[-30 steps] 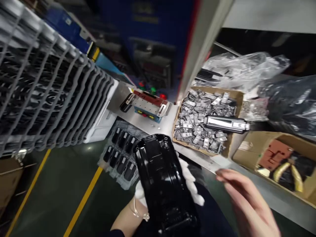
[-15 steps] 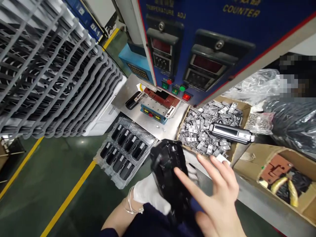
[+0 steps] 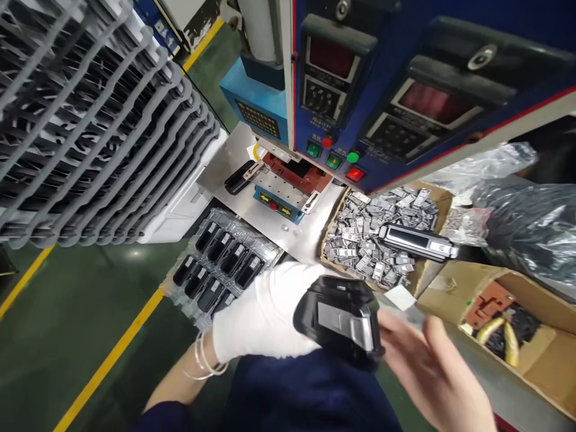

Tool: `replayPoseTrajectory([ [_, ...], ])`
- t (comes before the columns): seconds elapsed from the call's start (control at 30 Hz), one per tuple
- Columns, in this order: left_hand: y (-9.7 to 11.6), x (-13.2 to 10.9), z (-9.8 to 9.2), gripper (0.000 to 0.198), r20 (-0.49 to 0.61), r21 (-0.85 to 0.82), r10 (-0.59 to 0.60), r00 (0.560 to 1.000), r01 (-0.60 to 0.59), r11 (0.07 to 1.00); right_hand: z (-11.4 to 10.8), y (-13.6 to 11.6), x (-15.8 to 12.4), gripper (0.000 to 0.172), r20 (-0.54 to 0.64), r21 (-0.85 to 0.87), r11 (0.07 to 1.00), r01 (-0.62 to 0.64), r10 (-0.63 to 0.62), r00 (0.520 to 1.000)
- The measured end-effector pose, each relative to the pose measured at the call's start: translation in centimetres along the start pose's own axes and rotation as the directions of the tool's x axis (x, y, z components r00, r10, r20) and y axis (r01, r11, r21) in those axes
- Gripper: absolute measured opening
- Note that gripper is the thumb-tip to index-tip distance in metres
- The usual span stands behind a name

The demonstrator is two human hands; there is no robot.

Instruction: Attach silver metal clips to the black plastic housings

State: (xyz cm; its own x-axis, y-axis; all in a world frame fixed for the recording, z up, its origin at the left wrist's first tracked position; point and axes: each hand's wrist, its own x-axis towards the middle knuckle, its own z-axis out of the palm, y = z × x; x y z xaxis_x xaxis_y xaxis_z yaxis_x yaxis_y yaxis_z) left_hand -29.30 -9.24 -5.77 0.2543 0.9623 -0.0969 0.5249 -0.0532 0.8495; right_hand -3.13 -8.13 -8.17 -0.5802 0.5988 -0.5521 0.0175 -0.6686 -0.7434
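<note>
A black plastic housing (image 3: 344, 318) with a silver-grey panel on its upper face is held in my left hand (image 3: 274, 309), which wears a white glove. The gloved fingers wrap behind the housing, mostly hidden by it. At the housing's right side is my bare right hand (image 3: 427, 360), slightly blurred, with fingers stretched toward the edge and the thumb held apart. Its fingertips are partly hidden by the housing. Beyond, a clear plastic tray (image 3: 180, 300) carries several black parts, partly covered by my left wrist. A similar black and silver part (image 3: 416, 241) lies on a box of small grey pieces (image 3: 360, 240).
A blue machine panel (image 3: 310, 135) with switches and displays rises ahead, above a press fixture (image 3: 279, 201) on a metal table (image 3: 310, 237). Stacked grey racks (image 3: 153, 126) stand left. An open cardboard box (image 3: 544, 354) and plastic bags (image 3: 531, 216) are at the right.
The housing has turned so its silver-grey panel faces up, and it has shifted right. My left hand has moved up along its left side. My right index finger has left its surface.
</note>
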Motion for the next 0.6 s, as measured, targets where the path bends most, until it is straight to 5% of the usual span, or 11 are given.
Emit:
replayPoseTrajectory([
  [0.13, -0.6, 0.5, -2.0, 0.043, 0.154, 0.39, -0.007, 0.988, -0.054, 0.919, 0.9, -0.4, 2.2, 0.061, 0.086, 0.235, 0.953, -0.192, 0.176, 0.981],
  [0.3, -1.7, 1.1, -2.8, 0.051, 0.246, 0.519, -0.053, 0.968, -0.086, 0.85, 3.0, 0.7, 4.6, 0.051, 0.025, 0.229, 0.964, -0.134, 0.132, 0.991],
  [0.5, -2.4, 1.6, -3.3, 0.037, 0.211, 0.511, 0.042, 0.977, -0.147, 0.847, 2.7, 2.1, 5.3, 0.054, 0.089, 0.226, 0.969, -0.095, 0.077, 0.993],
  [0.6, -4.0, 1.2, -2.7, 0.048, 0.155, 0.242, 0.026, 0.988, -0.063, 0.968, 1.6, 1.7, 3.6, 0.055, 0.04, 0.119, 0.993, 0.012, -0.017, 0.999],
])
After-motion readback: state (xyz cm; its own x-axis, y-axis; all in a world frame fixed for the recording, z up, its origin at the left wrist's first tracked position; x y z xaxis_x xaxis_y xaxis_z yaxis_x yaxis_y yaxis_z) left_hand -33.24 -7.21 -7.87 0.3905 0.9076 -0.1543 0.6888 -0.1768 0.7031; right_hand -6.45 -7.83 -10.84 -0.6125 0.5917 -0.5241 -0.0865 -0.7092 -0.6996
